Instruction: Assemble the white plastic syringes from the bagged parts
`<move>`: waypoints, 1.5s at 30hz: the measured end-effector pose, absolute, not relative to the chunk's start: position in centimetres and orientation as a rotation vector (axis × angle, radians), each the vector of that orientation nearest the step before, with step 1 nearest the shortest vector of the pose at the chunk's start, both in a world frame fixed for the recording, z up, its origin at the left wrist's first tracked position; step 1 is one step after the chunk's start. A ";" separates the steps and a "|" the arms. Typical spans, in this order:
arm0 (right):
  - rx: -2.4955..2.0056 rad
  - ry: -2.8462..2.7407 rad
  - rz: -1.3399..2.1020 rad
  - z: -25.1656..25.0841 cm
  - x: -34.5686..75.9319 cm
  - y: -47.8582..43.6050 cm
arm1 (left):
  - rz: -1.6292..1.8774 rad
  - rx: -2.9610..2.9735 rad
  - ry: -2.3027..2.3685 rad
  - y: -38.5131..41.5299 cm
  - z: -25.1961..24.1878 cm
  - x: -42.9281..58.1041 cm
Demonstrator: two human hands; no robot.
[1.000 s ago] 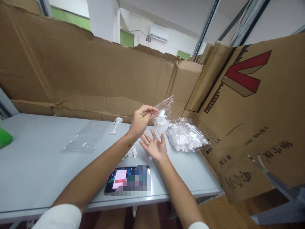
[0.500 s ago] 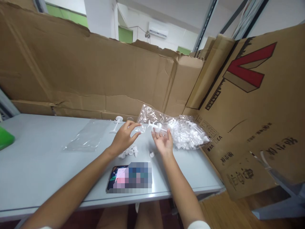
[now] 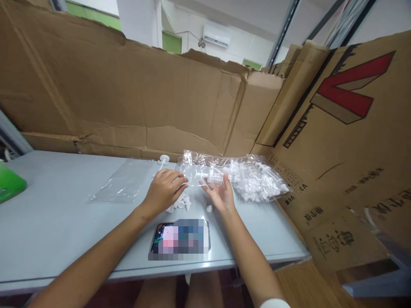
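My right hand (image 3: 221,194) is palm up, its thumb and fingers around a small plastic pump-like piece (image 3: 211,176) with a white stem and collar and a clear ribbed part. The piece lies sideways, stem pointing left. Facing it, my left hand (image 3: 165,188) has its fingers bent together, fingertips by see-through plastic; what they hold, if anything, cannot be made out. A clear bag (image 3: 260,182) full of white plastic parts lies just beyond my right hand. Small white caps (image 3: 183,203) are heaped below my left hand, and one loose cap (image 3: 209,208) lies near my right wrist.
A phone (image 3: 157,239) lies near the table's (image 3: 80,239) front edge. Behind my left hand stands a white piece with a round disc (image 3: 164,159). To the left are a flat clear bag (image 3: 118,184) and a green object (image 3: 11,184). Cardboard walls (image 3: 180,102) border the back and right.
My left fingers have curled downward and closed in. The piece in my right hand now shows its clear ribbed part, and the clear plastic behind has shifted. The view has turned slightly left.
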State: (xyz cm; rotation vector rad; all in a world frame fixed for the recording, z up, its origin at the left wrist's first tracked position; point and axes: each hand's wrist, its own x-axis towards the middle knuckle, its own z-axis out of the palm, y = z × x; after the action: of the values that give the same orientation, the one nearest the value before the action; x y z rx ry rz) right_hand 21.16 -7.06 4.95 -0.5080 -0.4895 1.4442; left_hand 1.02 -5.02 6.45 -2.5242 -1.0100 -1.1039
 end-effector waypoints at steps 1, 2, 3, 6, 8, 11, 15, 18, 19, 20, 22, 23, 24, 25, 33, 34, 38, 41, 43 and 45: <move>-0.498 -0.512 1.455 5.0 21.1 -7.1 | -1.128 -2.544 -1.030 -5.0 6.3 0.9; -0.493 -0.530 1.464 5.1 21.0 -7.2 | -1.165 -2.564 -1.061 -5.0 6.2 0.7; -0.491 -0.544 1.470 5.1 20.9 -7.3 | -1.211 -2.588 -1.095 -4.9 6.0 0.6; -0.490 -0.555 1.472 5.1 20.8 -7.3 | -1.368 -2.671 -1.202 -5.0 5.4 0.2; -0.482 -0.551 1.469 5.0 20.8 -7.3 | -1.510 -2.708 -1.275 -5.0 5.0 0.0; -0.492 -0.556 1.466 4.7 21.0 -7.2 | -1.836 -2.682 -1.444 -4.7 4.6 -0.2; -0.527 -0.555 1.450 4.4 21.1 -7.0 | -2.477 -2.635 -1.762 -4.0 4.0 -0.3; -0.532 -0.545 1.433 4.4 21.0 -7.0 | -2.989 -2.508 -2.030 -3.6 3.4 -0.1; -0.533 -0.543 1.426 4.4 20.9 -7.0 | -3.140 -2.440 -2.102 -3.5 3.2 0.0; -0.535 -0.541 1.419 4.4 20.8 -7.0 | -3.290 -2.351 -2.142 -3.5 3.0 0.1; -0.540 -0.535 1.399 4.5 20.7 -7.0 | -3.581 -2.059 -2.129 -3.4 2.8 0.5; -0.537 -0.534 1.388 4.5 20.6 -7.1 | -3.697 -1.886 -2.090 -3.4 2.7 0.7; -0.530 -0.537 1.380 4.5 20.6 -7.1 | -3.775 -1.741 -2.050 -3.4 2.6 0.9; -0.521 -0.545 1.373 4.5 20.6 -7.1 | -3.805 -1.641 -2.030 -3.4 2.5 1.0; -0.528 -0.590 1.331 4.5 21.2 -7.1 | -2.823 -2.239 -1.770 -3.4 3.3 0.1; -0.538 -0.600 1.348 4.5 21.1 -7.1 | -2.610 -2.343 -1.739 -3.5 3.5 0.0; -0.621 -0.663 1.402 4.5 20.3 -7.5 | -1.890 -2.567 -1.797 -3.8 3.7 -0.1; -0.664 -0.691 1.400 4.6 20.0 -7.6 | -1.734 -2.566 -1.861 -3.6 3.4 -0.3; -0.658 -0.696 1.392 4.6 20.1 -7.6 | -1.868 -2.519 -1.881 -3.1 3.2 -0.5; -0.644 -0.692 1.389 4.6 20.3 -7.5 | -2.097 -2.458 -1.894 -2.7 3.2 -0.8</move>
State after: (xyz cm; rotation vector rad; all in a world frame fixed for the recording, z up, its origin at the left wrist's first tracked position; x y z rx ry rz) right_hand 20.29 -7.51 4.58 -0.6436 -0.6920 1.3894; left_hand -0.83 -2.67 3.18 -2.4576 -1.8941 -2.0967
